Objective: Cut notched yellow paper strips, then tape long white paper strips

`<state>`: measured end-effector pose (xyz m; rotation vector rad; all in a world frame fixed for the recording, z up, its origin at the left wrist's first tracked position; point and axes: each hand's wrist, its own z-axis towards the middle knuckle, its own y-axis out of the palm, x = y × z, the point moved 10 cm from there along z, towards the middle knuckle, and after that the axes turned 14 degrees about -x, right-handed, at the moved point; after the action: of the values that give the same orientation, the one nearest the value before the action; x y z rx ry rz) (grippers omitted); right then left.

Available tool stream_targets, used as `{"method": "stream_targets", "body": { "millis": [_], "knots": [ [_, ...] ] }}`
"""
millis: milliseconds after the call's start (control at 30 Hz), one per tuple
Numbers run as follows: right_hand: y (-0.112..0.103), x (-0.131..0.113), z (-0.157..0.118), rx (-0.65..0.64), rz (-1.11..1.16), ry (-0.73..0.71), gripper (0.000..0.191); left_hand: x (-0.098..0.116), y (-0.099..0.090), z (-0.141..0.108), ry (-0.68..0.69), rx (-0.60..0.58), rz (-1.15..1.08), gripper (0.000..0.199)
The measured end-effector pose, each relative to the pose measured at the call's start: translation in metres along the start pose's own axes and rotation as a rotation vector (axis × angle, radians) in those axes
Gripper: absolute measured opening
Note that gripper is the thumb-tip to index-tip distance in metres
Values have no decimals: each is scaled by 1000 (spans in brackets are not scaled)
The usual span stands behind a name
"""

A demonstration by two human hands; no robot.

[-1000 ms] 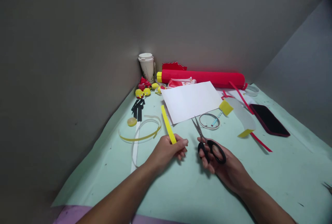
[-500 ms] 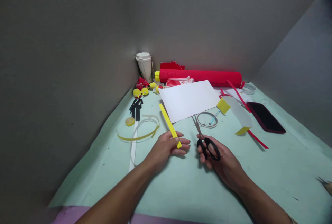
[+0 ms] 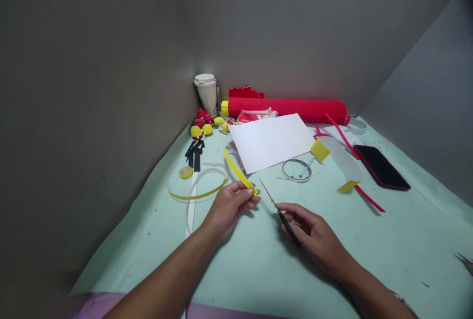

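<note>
The likeliest trouble here is a nicked fingertip: the scissors [image 3: 285, 223] in your right hand [image 3: 314, 232] point far and to the left, their tip near the left hand [image 3: 231, 206] and its fingertips, so a careless turn of that wrist could bring metal to skin. The blades show nearly edge-on, and you cannot tell from this view whether they are spread or together. The yellow strip [image 3: 236, 170] could also twist or slip, since only one pinch holds it—its long part runs free, bowed, and would swing if your thumb eased off. Its far end curls close to the left edge of the white sheet [image 3: 273, 142] and might catch there; whether they touch is unclear. As for the grip, your left thumb and fingers are clamped on the yellow strip by its near end, a short bit poking out to the right—the rest reaching far and left. Your right fingers are closed around the scissors' black handles, apart from the strip and to the right of it.
</note>
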<state>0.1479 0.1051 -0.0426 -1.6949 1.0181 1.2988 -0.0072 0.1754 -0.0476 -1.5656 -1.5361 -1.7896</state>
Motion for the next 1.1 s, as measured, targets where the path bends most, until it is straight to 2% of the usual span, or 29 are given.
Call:
{"method": "stream_targets", "body": {
  "millis": [267,833,1100],
  "knots": [
    [1,-7,-1,-24,-211,-33,34,4,2,0,34,-17,12,19],
    [0,-20,-2,-22,-435,-106,35,11,-2,2,80,-7,128,19],
    [-1,-20,-2,-24,-439,-111,35,8,-2,2,79,-20,129,19]
  ]
}}
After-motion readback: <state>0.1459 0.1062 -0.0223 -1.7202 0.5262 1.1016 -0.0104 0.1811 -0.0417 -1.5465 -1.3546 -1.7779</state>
